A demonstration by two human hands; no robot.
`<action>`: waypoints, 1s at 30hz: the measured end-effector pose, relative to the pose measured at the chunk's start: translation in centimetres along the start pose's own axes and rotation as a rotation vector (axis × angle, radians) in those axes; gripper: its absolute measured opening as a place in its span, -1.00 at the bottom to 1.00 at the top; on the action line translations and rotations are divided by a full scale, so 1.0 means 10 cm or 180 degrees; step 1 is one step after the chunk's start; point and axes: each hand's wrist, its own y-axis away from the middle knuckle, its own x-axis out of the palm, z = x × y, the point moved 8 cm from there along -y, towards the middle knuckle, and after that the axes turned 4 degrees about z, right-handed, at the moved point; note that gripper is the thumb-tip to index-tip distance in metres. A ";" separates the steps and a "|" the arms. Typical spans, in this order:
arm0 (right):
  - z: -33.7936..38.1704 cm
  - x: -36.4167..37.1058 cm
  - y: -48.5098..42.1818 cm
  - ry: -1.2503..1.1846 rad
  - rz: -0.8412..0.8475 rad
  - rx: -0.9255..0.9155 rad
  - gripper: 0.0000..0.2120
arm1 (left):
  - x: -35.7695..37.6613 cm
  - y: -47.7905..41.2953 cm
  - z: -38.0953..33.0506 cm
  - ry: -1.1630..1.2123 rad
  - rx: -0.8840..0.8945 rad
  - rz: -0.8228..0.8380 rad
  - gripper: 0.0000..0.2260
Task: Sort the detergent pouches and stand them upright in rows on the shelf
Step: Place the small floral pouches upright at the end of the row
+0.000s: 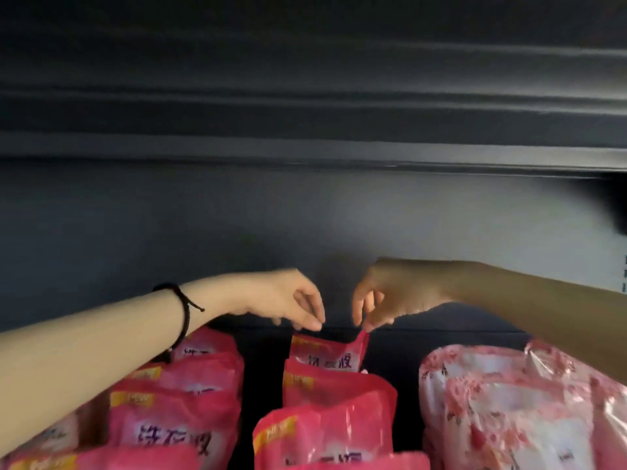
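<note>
Red detergent pouches stand in rows on a dark shelf. The rearmost pouch of the middle row (327, 352) stands upright near the shelf's back wall. My left hand (288, 300) pinches its top left corner with thumb and forefinger. My right hand (383, 293) pinches its top right corner, which is pulled up into a point. In front of it stand more red pouches of the middle row (336, 395). A left row of red pouches (183, 401) runs under my left forearm.
On the right stands a row of paler pink, flower-patterned pouches (509, 401) beneath my right forearm. Dark gaps separate the rows. The grey back wall (237, 225) lies just behind my hands, and the underside of the upper shelf (305, 154) hangs overhead.
</note>
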 end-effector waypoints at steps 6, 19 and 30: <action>-0.21 0.44 -0.26 -0.0467 0.0489 -0.0144 -0.86 | 0.31 -0.27 0.31 0.0388 -0.0147 0.0301 -0.95; -0.37 0.69 -0.42 -0.0477 -0.0019 -0.0054 -0.89 | 0.40 -0.30 0.43 0.0572 -0.0251 0.0097 -0.97; -0.49 -0.26 -0.02 -0.1727 -0.1498 0.0020 -0.97 | -0.30 -0.02 0.18 0.1111 0.0042 -0.1437 -0.93</action>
